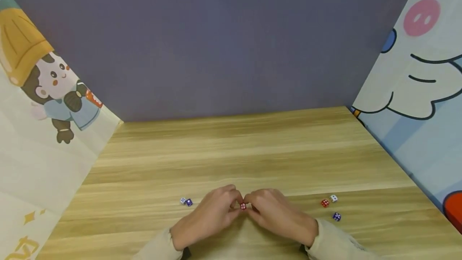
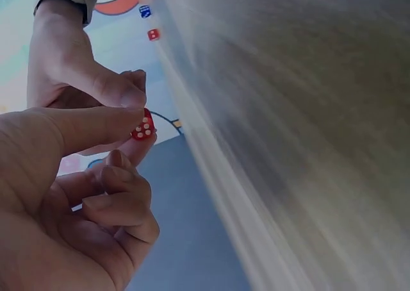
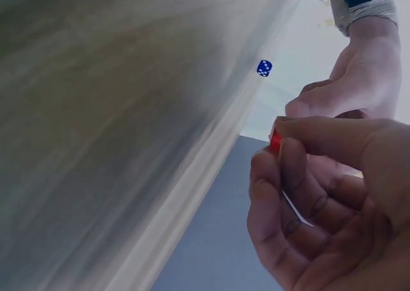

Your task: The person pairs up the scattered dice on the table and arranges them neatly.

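A small red die point(image 1: 243, 206) with white pips is between my two hands, above the wooden table. My left hand point(image 1: 215, 210) pinches it from the left with thumb and index finger, and my right hand point(image 1: 276, 213) pinches it from the other side. In the left wrist view the left thumb lies against the red die point(image 2: 147, 129), and a face with several pips shows. Fingers cover most of the red die point(image 3: 275, 139) in the right wrist view.
Left of the hands, a white die point(image 1: 183, 200) lies beside a blue die point(image 1: 189, 202). To the right lie another red die point(image 1: 325, 203), a white die point(image 1: 333, 198) and a blue die point(image 1: 337, 216). A grey wall point(image 1: 231, 51) borders the wooden table point(image 1: 231, 151) at the back.
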The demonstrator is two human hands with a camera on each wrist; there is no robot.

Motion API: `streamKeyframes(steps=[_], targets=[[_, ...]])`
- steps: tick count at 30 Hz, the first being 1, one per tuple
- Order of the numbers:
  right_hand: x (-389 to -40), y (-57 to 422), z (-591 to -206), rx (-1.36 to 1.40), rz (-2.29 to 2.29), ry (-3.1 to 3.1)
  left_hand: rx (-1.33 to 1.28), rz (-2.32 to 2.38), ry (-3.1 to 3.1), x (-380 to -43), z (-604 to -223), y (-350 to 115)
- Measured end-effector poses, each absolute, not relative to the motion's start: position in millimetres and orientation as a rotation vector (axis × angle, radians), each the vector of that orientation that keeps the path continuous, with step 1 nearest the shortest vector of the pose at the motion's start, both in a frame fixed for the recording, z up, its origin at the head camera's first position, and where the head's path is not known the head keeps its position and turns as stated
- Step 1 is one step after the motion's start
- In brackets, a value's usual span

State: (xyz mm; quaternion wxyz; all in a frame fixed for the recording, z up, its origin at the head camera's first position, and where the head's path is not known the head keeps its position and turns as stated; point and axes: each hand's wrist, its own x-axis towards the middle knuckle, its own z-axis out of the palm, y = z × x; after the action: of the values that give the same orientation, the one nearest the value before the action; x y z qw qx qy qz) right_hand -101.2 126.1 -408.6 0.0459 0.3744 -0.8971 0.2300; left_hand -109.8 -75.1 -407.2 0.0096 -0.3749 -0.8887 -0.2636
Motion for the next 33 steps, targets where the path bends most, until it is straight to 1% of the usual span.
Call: streamKeyframes(steps=[3, 10, 19, 28, 33], targets=[[-101.8, 123.7, -407.9, 1.126, 0.702, -2.767, -1.141, -0.883, -2.810, -112.2, -408.8, -74.0], [-99.1, 120.9, -407.5, 1.153, 0.689, -2.801, -1.148, -0.843, -2.836, -111.5, -413.7, -73.9], [-99.3, 119.8, -414.5, 1.168, 0.706, -2.873, -1.168, -0.914, -2.921, -116.2, -419.2, -72.4], [-99.8, 119.6, -417.0, 1.170, 0.693, -2.877, -1.149, -1.118, -2.968, -118.6, -423.6, -71.5], [-100.3, 120.2, -416.2, 1.169, 0.685, -2.888, -1.132, -1.157, -2.949, -119.6, -426.9, -71.8]])
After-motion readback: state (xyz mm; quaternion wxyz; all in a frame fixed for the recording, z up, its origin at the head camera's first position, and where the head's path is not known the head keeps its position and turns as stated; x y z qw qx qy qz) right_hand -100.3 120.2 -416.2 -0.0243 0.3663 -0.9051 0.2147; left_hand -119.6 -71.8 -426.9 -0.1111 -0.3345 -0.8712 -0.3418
